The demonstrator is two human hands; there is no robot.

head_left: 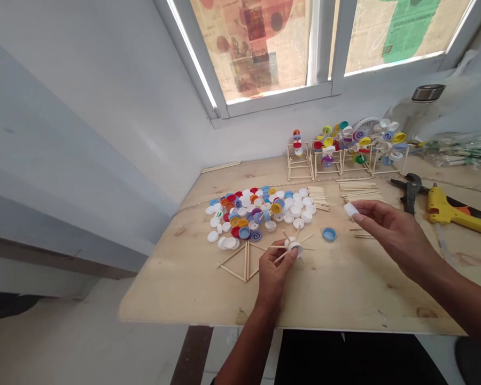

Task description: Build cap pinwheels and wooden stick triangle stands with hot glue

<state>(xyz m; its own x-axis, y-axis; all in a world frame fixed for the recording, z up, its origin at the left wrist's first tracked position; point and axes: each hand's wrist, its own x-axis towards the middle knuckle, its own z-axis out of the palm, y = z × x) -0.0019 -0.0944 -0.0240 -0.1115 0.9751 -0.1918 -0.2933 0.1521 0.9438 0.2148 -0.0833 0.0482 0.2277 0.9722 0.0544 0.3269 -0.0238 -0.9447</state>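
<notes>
My left hand [276,267] pinches a hub of white bottle caps [294,247] with several thin wooden sticks radiating from it, just above the table. Over on the right, my right hand [385,227] holds a single white cap [350,210] between thumb and fingers. On the wood between the hands lies a blue cap [329,234]. Left of my left hand, sticks form flat triangular frames [246,262]. Behind it spreads a pile of mixed-colour caps [244,211], with bundles of sticks [356,185] further right.
Stick stands with cap wheels [328,155] line the back by the wall. To the right are a yellow glue gun [444,208], dark pliers [412,192], a bottle [420,107] and a bag of sticks [460,148]. The table's front edge [224,324] runs below my hands.
</notes>
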